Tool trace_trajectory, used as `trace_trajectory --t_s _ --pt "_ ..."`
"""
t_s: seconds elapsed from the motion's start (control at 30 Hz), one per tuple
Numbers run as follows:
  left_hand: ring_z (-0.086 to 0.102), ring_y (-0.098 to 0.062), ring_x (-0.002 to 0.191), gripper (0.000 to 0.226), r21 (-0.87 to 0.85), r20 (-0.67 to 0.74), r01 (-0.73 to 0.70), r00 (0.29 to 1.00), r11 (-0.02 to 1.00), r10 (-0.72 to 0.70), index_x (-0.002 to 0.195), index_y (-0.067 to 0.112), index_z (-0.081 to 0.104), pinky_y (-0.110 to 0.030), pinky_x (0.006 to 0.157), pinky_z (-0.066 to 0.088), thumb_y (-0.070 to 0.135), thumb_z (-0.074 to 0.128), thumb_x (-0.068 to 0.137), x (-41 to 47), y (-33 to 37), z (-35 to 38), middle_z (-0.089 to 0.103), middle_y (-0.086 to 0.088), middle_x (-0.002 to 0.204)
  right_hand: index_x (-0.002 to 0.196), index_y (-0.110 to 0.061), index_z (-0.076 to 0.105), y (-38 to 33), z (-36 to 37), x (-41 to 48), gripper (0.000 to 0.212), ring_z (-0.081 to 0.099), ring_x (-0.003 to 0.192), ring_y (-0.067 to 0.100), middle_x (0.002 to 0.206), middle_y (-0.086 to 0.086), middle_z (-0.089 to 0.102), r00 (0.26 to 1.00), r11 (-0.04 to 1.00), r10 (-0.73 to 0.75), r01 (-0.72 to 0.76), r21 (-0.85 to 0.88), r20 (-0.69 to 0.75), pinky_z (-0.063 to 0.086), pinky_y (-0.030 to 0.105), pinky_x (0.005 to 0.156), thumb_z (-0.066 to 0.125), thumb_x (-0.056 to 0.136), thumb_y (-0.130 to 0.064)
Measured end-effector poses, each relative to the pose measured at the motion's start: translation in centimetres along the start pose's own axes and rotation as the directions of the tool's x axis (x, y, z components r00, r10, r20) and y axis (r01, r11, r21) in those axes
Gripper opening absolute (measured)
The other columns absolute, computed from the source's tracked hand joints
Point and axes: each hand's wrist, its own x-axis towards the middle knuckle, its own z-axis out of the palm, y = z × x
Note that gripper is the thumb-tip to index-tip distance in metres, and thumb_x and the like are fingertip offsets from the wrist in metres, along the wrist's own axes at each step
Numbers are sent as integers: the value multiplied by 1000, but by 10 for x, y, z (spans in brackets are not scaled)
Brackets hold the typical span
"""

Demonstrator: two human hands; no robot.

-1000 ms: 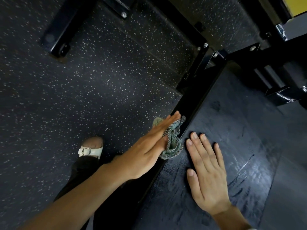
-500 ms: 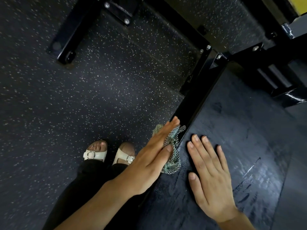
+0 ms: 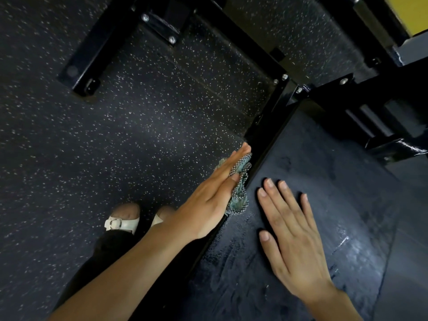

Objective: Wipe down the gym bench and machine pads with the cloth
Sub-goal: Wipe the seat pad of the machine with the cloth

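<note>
A wide black bench pad [image 3: 324,181] fills the right half of the view, its top cracked and shiny. My left hand [image 3: 208,200] lies flat against the pad's left side edge, pressing a crumpled green-and-white checked cloth [image 3: 239,193] onto it. The cloth bunches out between my fingers and the edge. My right hand [image 3: 291,237] rests flat on top of the pad with fingers spread and nothing in it, just right of the cloth.
Black steel frame bars [image 3: 97,56] with bolts cross the speckled rubber floor [image 3: 92,158] at the top. More black machine parts [image 3: 379,126] stand at the upper right. My feet in white sandals [image 3: 120,222] stand left of the bench.
My left hand with the cloth has stayed at about the same spot on the pad's side edge. My feet have shifted under me. The right hand stays planted on the pad.
</note>
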Motion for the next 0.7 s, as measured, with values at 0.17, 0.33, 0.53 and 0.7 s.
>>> trace_trajectory --t_s 0.17,0.33,0.53,0.7 --pt "11 23 139 42 13 -12 20 1000 1000 -20 142 51 22 -4 113 7 26 24 109 11 12 1 20 38 152 158 -22 16 7 0 7 54 14 152 20 165 -6 15 1000 1000 15 -15 0 -17 4 44 124 22 106 -38" --pt "18 42 115 39 3 -11 107 994 994 -107 123 59 26 10 96 12 23 27 106 -14 12 -1 26 66 115 158 -21 15 7 2 8 54 14 152 20 165 -7 13 1000 1000 3 -3 -7 -19 3 45 124 20 106 -38" --pt "10 8 147 53 -28 8 53 999 998 -52 152 37 24 -22 122 9 22 29 102 -44 1 -6 22 32 157 158 -24 11 7 3 9 54 14 152 20 166 -7 12 1000 1000 -6 6 1 -18 4 45 123 16 107 -39" --pt "10 9 146 53 2 -1 30 1000 1000 -30 153 36 21 -12 117 10 33 35 102 -41 4 0 19 34 157 158 -23 12 7 3 10 54 15 152 20 165 -6 14 1000 1000 -1 2 5 -11 4 45 123 17 106 -39"
